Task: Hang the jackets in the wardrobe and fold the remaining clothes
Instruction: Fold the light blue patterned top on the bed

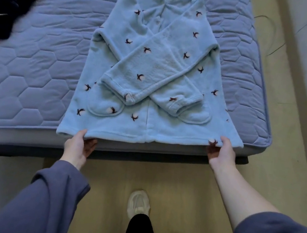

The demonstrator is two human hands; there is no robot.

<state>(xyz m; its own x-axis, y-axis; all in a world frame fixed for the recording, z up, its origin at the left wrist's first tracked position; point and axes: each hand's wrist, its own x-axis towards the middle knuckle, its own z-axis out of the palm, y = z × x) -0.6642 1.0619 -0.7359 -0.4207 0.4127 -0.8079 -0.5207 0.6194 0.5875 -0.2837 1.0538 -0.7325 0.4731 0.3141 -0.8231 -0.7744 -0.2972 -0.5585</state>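
My left hand (pixel 78 144) and right hand (pixel 220 153) each pinch the hem of the fleece (pixel 154 65), which lies toward twelve o'clock on the bed (pixel 32 56).

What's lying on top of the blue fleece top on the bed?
On the fleece top lie its crossed sleeves: the upper sleeve ends at lower left, the lower sleeve at lower right. They hide part of the button line and both pocket tops.
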